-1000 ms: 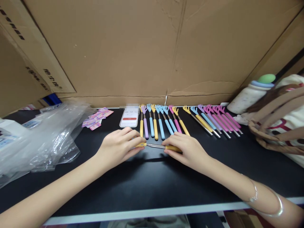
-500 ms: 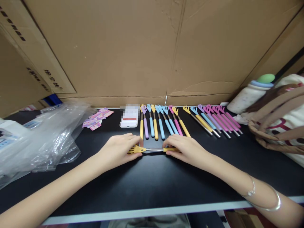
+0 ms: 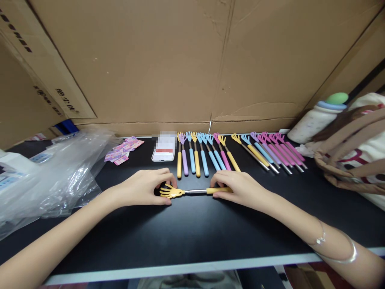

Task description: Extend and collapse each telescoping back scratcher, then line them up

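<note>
A yellow back scratcher (image 3: 195, 192) with a metal rod lies crosswise just above the black tabletop, its claw end pointing left. My right hand (image 3: 237, 186) pinches its yellow handle between thumb and fingers. Around the claw end is my left hand (image 3: 150, 186), thumb and fingers apart, with a gap showing between them and the claw. Behind my hands, a row of assembled back scratchers (image 3: 197, 162) in yellow, purple, blue and pink lies with claws toward the cardboard. Further right, back scratchers with bare rod ends (image 3: 272, 154) lie slanted beside one another.
Clear plastic bags (image 3: 75, 172) cover the left side. Small printed cards (image 3: 123, 150) and a phone (image 3: 163, 150) lie along the back. A bottle (image 3: 315, 122) and a bag (image 3: 355, 148) stand at the right. A cardboard wall (image 3: 150, 60) rises behind the table.
My left hand has let go of the claw end and opened, moving slightly left. My right hand has shifted a little right along the handle, still holding it.
</note>
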A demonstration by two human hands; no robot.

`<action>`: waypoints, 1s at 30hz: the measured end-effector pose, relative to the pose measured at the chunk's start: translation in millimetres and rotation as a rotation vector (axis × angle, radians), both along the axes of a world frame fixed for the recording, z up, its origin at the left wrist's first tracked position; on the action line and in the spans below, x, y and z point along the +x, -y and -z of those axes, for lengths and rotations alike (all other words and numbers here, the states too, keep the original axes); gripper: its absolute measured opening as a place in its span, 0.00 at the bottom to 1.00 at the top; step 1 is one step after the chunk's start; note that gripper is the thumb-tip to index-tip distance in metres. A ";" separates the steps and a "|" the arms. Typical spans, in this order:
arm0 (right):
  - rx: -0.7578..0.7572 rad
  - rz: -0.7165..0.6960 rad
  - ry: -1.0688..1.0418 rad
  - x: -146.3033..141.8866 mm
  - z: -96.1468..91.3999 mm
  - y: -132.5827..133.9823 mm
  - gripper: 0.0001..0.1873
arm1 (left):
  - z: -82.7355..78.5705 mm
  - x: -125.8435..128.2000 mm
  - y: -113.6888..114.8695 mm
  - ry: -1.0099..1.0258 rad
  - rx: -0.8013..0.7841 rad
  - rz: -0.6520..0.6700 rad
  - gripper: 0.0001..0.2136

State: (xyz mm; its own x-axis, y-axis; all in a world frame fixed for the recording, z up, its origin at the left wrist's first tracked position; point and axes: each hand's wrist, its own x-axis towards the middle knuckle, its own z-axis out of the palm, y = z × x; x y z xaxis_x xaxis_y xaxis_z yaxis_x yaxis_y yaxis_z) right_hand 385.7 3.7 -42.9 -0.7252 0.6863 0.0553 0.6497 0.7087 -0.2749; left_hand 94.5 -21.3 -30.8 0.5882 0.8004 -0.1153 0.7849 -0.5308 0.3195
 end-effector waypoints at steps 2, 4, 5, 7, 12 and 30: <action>0.008 0.001 0.016 1.7 -1.7 -0.5 0.09 | -1.7 -2.3 -1.4 -0.015 -0.005 0.010 0.14; 0.000 0.006 0.029 3.5 -3.6 -0.8 0.08 | -3.4 -3.8 -2.2 -0.030 -0.010 0.021 0.15; -0.014 0.010 0.036 4.5 -4.7 -0.9 0.08 | -4.2 -4.4 -2.5 -0.037 -0.016 0.026 0.16; -0.053 0.025 0.048 6.6 -6.7 -1.3 0.09 | -5.5 -5.4 -3.2 -0.043 -0.035 0.035 0.17; -0.147 0.041 0.067 13.1 -10.8 -3.8 0.11 | -7.0 -7.4 -4.8 -0.036 -0.074 0.051 0.16; -0.274 0.005 0.182 35.4 -24.5 -12.3 0.11 | -8.2 -7.6 -5.0 -0.028 -0.094 0.045 0.16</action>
State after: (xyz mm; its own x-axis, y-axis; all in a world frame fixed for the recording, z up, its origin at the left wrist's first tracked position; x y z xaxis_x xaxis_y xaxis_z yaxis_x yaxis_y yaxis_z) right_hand 421.1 15.9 -18.5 -0.7024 0.6616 -0.2625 0.7094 0.6208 -0.3337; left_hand 87.0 -16.2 -22.6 0.6188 0.7581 -0.2060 0.7704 -0.5342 0.3480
